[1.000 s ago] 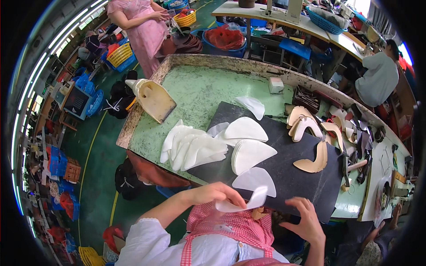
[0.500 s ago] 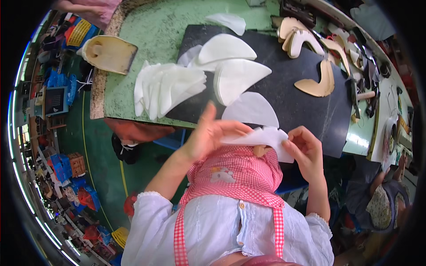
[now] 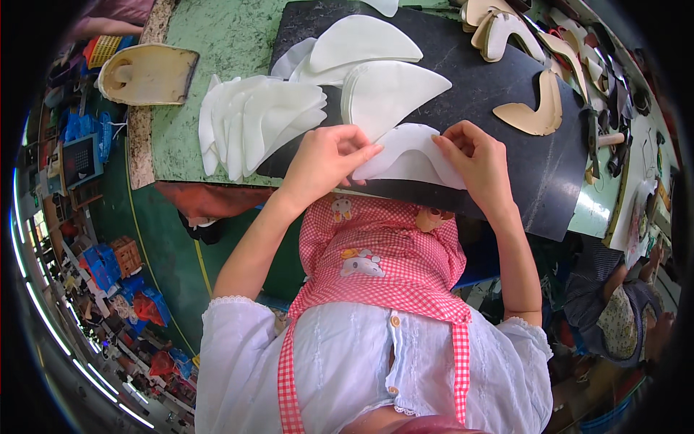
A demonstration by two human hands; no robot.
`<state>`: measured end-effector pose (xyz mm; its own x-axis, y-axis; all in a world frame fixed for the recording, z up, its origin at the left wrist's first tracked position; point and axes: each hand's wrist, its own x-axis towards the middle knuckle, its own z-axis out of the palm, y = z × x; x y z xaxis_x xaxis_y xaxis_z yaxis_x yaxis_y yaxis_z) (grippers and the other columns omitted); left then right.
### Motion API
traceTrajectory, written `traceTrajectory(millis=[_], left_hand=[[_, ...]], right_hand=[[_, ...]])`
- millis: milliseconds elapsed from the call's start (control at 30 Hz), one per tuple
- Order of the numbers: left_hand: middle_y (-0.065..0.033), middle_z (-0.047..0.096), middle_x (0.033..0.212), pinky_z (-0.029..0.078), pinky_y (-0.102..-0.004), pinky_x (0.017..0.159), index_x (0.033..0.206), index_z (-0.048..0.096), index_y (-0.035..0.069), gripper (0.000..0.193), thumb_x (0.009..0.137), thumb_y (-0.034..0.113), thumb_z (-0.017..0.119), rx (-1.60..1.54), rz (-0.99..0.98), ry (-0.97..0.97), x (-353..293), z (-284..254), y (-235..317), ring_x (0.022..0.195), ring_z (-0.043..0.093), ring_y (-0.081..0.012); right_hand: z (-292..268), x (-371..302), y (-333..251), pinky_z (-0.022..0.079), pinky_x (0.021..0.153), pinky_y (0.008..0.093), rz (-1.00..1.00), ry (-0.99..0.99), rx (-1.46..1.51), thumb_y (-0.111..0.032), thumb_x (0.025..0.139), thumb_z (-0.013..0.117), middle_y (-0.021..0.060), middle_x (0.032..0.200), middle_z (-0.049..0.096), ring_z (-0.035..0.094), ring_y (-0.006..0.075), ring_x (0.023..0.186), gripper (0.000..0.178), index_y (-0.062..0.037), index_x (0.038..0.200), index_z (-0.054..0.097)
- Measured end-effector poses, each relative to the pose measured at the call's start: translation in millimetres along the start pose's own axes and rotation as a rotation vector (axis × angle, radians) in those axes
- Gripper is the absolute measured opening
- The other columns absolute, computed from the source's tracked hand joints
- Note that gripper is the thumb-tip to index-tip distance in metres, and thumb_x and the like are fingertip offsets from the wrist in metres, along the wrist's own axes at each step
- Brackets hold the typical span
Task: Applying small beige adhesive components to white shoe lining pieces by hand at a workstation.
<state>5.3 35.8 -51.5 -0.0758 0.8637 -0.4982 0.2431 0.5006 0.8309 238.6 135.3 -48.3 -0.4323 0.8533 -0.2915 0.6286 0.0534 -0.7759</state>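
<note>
A white, thin, arch-shaped piece [image 3: 406, 137] stretches between my hands over the near edge of the black mat [image 3: 520, 184]. My left hand [image 3: 325, 160] pinches its left end between thumb and fingers. At the other end, my right hand [image 3: 477, 163] grips it the same way. Another white sheet shows under the arch. Just beyond lies a stack of white rounded, pointed pieces [image 3: 394, 94], with a second such stack [image 3: 365, 43] behind it. To the left, several white curved pieces [image 3: 249, 119] are fanned out, overlapping.
On the green tabletop [image 3: 217, 36], a beige moulded form [image 3: 148, 74] sits at the left edge. Beige curved pieces [image 3: 535, 112] lie on the mat's right side. A hammer-like tool [image 3: 611, 139] and cluttered scraps are farther right. Another person's arm [image 3: 108, 27] shows at the far left.
Both hands have moved away from my body, bringing the white piece from the table edge onto the mat. My left fingers, spread before, now pinch its left end.
</note>
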Motion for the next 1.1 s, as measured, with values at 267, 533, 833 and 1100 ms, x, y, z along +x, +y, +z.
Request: traceTrajectory(millis=[267, 533, 833, 1100], left_hand=[[-0.0054, 0.069, 0.065, 0.049, -0.0256, 0.048, 0.086, 0.066, 0.001, 0.025, 0.090, 0.024, 0.076, 0.113, 0.003, 0.076, 2, 8, 15, 0.058, 0.070, -0.0141], [-0.0038, 0.063, 0.077, 0.048, -0.0328, 0.063, 0.090, 0.064, 0.001, 0.030, 0.082, 0.024, 0.081, 0.419, 0.543, 0.212, -16, 4, 27, 0.070, 0.059, -0.0169], [-0.0128, 0.047, 0.060, 0.036, -0.0369, 0.051, 0.072, 0.055, 0.002, 0.026, 0.088, 0.015, 0.070, 0.552, 0.601, 0.325, -71, -1, 87, 0.053, 0.047, -0.0297], [-0.0119, 0.059, 0.061, 0.047, -0.0410, 0.055, 0.079, 0.065, 0.007, 0.039, 0.093, 0.043, 0.065, 0.683, 0.340, 0.158, -24, 60, 61, 0.056, 0.061, -0.0326]], right_hand=[[-5, 9, -13, 0.054, 0.069, 0.0282, -0.024, -0.045, -0.195, -0.018, 0.090, 0.074, 0.0102, 0.081, 0.072, 0.066, 0.0160, 0.070, 0.019, -0.0002, 0.096, 0.071], [-30, -24, 5, 0.053, 0.069, 0.0242, -0.252, -0.037, 0.174, -0.014, 0.094, 0.070, 0.0045, 0.080, 0.069, 0.066, 0.0101, 0.072, 0.013, -0.0011, 0.094, 0.066], [-64, -13, 28, 0.054, 0.079, 0.0261, -0.370, 0.199, 0.490, -0.006, 0.096, 0.065, 0.0084, 0.107, 0.072, 0.068, 0.0122, 0.089, 0.020, -0.0002, 0.115, 0.068], [-60, 26, 61, 0.049, 0.094, 0.0418, -0.464, 0.572, -0.550, -0.028, 0.082, 0.081, 0.0060, 0.113, 0.068, 0.062, 0.0292, 0.107, 0.032, -0.0096, 0.107, 0.072]])
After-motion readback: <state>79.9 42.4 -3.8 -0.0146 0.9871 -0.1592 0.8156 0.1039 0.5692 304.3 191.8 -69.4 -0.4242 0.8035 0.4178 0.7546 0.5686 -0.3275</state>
